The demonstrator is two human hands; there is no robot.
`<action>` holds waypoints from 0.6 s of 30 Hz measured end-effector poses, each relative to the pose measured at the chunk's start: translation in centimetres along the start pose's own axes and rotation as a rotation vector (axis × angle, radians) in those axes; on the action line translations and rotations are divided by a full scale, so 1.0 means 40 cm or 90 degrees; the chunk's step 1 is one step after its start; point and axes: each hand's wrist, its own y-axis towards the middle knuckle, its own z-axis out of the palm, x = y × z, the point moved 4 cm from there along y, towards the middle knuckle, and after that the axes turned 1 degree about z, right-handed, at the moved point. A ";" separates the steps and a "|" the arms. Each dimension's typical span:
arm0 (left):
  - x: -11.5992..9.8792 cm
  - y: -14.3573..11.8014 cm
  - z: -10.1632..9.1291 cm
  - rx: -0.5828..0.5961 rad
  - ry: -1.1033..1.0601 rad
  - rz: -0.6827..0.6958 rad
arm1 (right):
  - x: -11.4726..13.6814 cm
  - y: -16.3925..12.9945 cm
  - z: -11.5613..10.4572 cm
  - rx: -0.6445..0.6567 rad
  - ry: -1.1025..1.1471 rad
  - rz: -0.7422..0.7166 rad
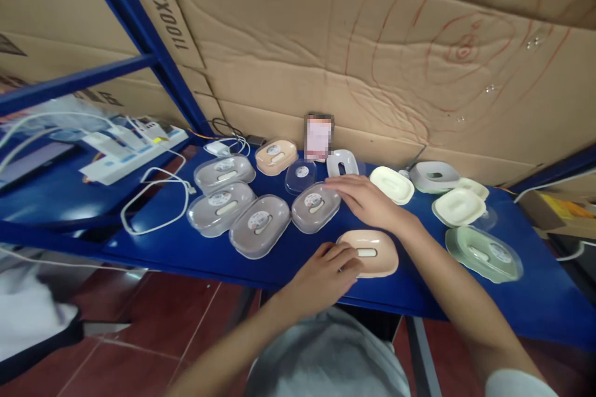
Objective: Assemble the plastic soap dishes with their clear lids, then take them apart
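The fingers of the left hand (333, 270) curl over the left edge of the peach dish (379, 247); whether they grip or merely rest, I cannot tell. The right hand (367, 200), beyond the dish, has loose, extended fingers beside a lidded grey dish (315, 209); contact is unclear. A careless push there might knock the grey dish into its neighbour, and uneven left-hand pressure could tip the peach dish. Under it spreads a blue table (302, 248); behind rises cardboard (261, 43); below lies red tiled floor (153, 322).

A white power strip (131, 157) lies near cardboard (261, 31).
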 end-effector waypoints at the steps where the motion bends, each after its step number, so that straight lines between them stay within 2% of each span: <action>1: -0.001 -0.001 -0.001 0.000 -0.002 0.002 | -0.018 0.068 0.021 0.048 -0.015 0.022; 4: -0.001 -0.005 -0.004 -0.008 -0.001 0.005 | -0.059 0.224 0.085 0.129 -0.058 0.079; 7: 0.001 -0.007 -0.004 -0.012 0.000 0.005 | -0.077 0.296 0.136 0.163 -0.086 0.121; 12: 0.003 -0.007 -0.002 -0.026 -0.011 0.008 | -0.081 0.302 0.175 0.184 -0.144 0.229; 18: 0.004 -0.008 0.000 -0.037 -0.021 0.008 | -0.069 0.295 0.185 0.185 -0.162 0.279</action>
